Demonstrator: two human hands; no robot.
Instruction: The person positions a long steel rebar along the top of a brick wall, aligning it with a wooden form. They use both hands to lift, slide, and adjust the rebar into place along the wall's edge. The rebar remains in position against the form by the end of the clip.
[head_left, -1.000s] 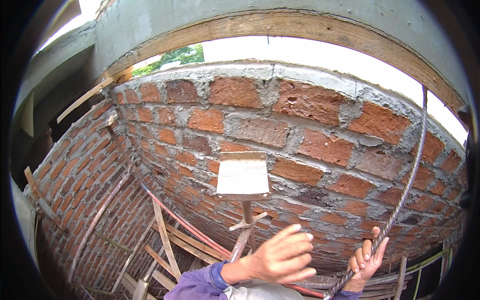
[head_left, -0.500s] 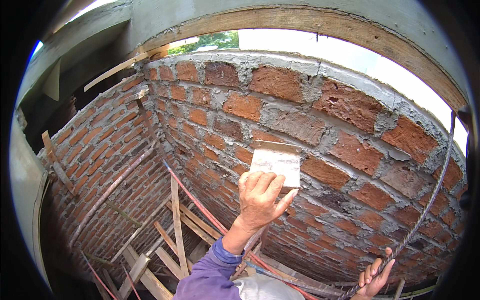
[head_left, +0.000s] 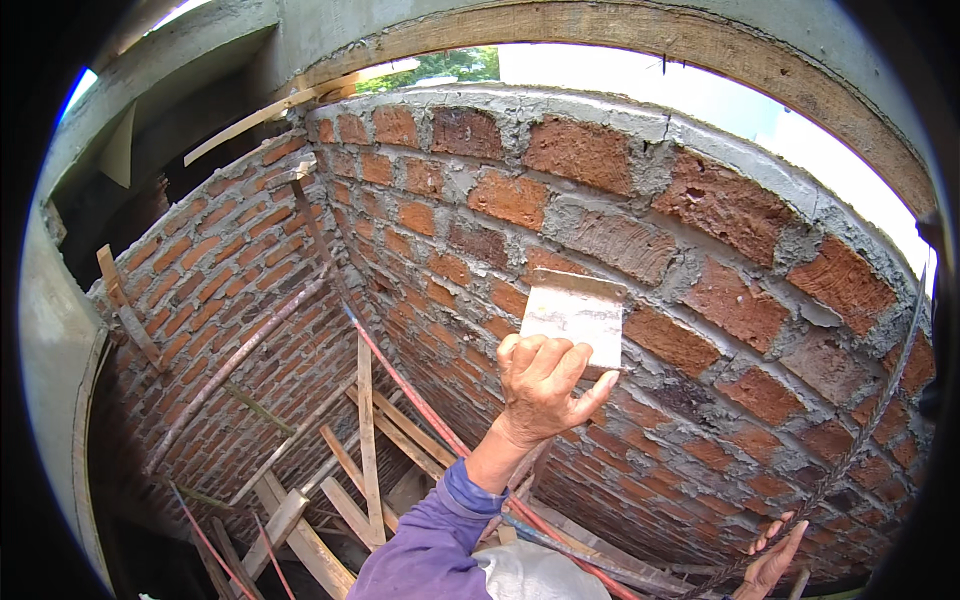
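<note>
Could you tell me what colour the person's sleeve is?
Purple sleeve, clearest in the head view.

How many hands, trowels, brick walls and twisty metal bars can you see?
Hands: 2, the left hand and the right hand
Flat trowel, held in the left hand against the wall: 1
Brick walls: 2, the front wall and the side wall
Twisted metal bar, by the right hand: 1
Total: 6
</note>
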